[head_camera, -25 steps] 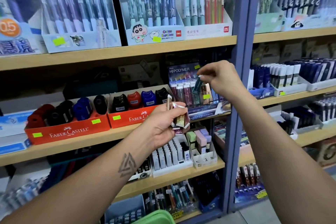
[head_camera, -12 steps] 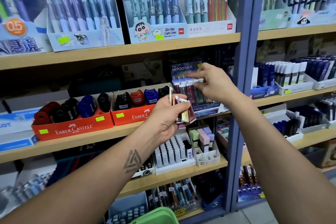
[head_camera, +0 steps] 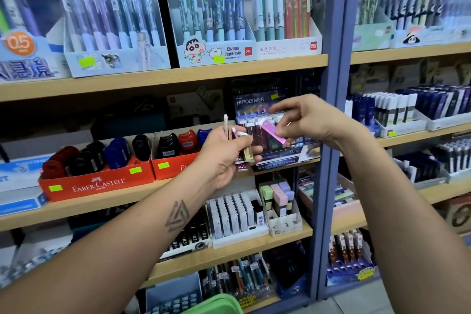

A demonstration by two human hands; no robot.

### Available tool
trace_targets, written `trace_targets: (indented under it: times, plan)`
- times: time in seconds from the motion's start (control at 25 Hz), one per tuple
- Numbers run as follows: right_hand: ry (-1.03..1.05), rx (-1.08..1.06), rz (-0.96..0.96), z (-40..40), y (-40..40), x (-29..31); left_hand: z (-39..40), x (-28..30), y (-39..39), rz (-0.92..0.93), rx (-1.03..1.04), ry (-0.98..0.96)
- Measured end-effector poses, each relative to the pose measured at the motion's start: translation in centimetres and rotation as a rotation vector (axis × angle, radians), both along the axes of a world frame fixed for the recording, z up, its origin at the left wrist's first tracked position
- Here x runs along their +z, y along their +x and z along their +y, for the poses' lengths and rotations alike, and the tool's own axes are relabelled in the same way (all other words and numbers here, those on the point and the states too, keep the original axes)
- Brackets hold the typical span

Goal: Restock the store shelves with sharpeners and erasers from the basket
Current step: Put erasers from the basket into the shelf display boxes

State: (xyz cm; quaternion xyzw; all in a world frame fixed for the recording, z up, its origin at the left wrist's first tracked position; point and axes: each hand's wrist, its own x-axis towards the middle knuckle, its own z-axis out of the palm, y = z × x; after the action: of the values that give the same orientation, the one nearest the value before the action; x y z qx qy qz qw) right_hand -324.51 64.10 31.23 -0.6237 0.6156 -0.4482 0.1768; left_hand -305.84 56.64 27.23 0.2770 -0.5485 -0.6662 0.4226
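Head view, single frame. We note the left hand [head_camera: 224,158] at centre frame, fingers curled round a small bundle of slim stick erasers [head_camera: 242,145]; their white-capped ends poke up from the fist, one gold-toned sleeve showing lower down. At 3 o'clock from it, just apart, the right hand [head_camera: 305,120] pinches a slim pink stick eraser with a white cap [head_camera: 270,130] between thumb and fingers, the piece tilted with its cap toward 10 o'clock.

Directly behind the pink eraser stands the dark blue cardboard HI-POLYMER display box [head_camera: 260,104] on the middle wooden shelf [head_camera: 127,196], with rows of stick erasers upright in it. We cannot tell whether the pink eraser touches the box.

At 9 o'clock from the left hand, on the same shelf, two orange Faber-Castell cardboard trays [head_camera: 96,183] hold red, blue and black plastic sharpeners [head_camera: 114,153].

At 6 o'clock from the hands, one shelf down, a white tray of white block erasers [head_camera: 229,214] sits beside a white box of pastel block erasers [head_camera: 279,196].

At the bottom edge, 6 o'clock, the rim of a green plastic basket [head_camera: 216,304] is visible.

At 12 o'clock, the top shelf carries boxes of pastel mechanical pencils [head_camera: 216,7].
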Motion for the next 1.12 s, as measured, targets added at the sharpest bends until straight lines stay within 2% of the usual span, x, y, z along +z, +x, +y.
trace_targets:
  times: [0.08, 0.16, 0.4, 0.8, 0.96, 1.0, 1.04, 1.12]
  plan:
    - [-0.119, -0.054, -0.099, -0.5, -0.6, -0.3, -0.3, -0.1, 0.4, 0.015, 0.004, 0.026]
    - [-0.197, -0.093, -0.110, -1.4, -0.2, -0.7, -0.3, -0.2, 0.7, 0.026, 0.006, 0.059]
    - [-0.289, -0.225, 0.116, -4.1, 0.7, -1.5, -0.5, -0.8, 0.7, 0.049, -0.021, 0.116]
    - [-0.295, -0.307, 0.245, -5.1, 0.8, -1.8, -0.6, -1.2, 1.1, 0.129, -0.058, 0.210]
    - [-0.195, -0.404, 0.608, -5.4, 1.7, -2.3, -0.6, -1.6, 1.2, 0.150, -0.059, 0.217]
    - [-0.220, -0.421, 0.633, -5.4, 2.0, -2.2, -0.5, -1.6, 1.3, 0.152, -0.064, 0.218]
    - [-0.265, -0.409, 0.587, -5.3, 2.3, -2.1, -0.5, -1.7, 1.3, 0.156, -0.068, 0.219]
    - [-0.298, -0.269, 0.304, -4.8, 2.6, -1.4, -0.5, -1.5, 1.4, 0.173, -0.071, 0.217]
